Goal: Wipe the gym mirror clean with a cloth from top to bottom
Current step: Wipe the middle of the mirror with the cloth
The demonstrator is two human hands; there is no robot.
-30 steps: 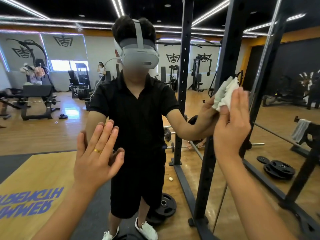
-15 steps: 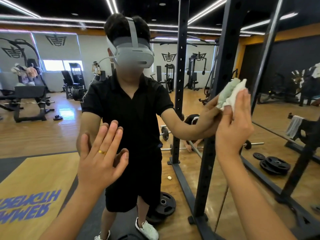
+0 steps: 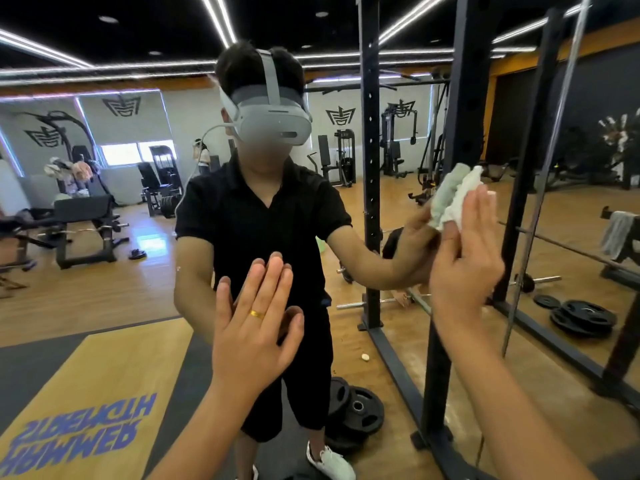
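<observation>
at the right of the frame, about mid-height, the bunched white cloth (image 3: 455, 194) sits against the mirror (image 3: 104, 292). the right hand (image 3: 464, 258) presses it there with fingers straight and upright, and the cloth's folds stick out above and left of the fingertips. lower and left of centre, the left hand (image 3: 252, 327) lies flat on the glass, fingers straight and close together, holding nothing, with a gold ring (image 3: 257, 314) on one finger. the mirror fills the view and reflects a person in black wearing a grey headset (image 3: 273, 126), the reflected hands meeting the real ones. a black rack post (image 3: 467, 98) runs top to bottom behind the cloth. black weight plates (image 3: 360, 410) lie on the wooden floor at lower centre.
</observation>
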